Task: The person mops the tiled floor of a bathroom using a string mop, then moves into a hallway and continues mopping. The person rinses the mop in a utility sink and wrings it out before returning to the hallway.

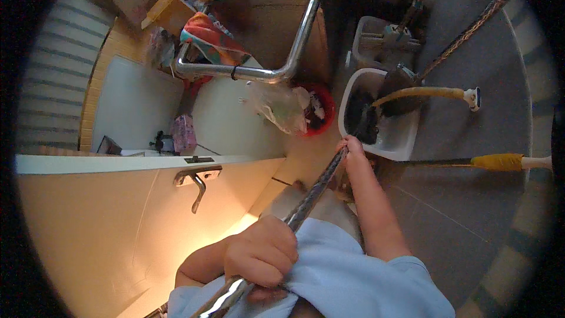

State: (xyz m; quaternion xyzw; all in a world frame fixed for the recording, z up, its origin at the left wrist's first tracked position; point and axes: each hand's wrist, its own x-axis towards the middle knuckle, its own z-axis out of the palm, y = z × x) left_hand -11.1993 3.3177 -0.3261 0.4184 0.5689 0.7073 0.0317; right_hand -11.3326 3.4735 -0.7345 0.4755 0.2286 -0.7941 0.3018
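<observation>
Both my hands grip a shiny metal pole (315, 192) that slants up from my body. My left hand (261, 251) wraps it near my chest, and my right hand (352, 146) holds it farther down. The pole's far end reaches a white plastic basin (401, 139) on the floor. Inside the basin lies a dark, stringy mass (361, 117), perhaps a mop head; its join to the pole is hidden by my right hand. A tan handle (423, 92) with a white end leans out over the basin's right rim.
Left of the basin stands a red bin (329, 108) beside a clear plastic bag (280, 108). Behind are a chrome tube frame (265, 74) with a colourful cloth (212, 37) and a grey bucket (363, 55). An open door (110, 216) borders my left; a yellow-wrapped handle (496, 162) lies right.
</observation>
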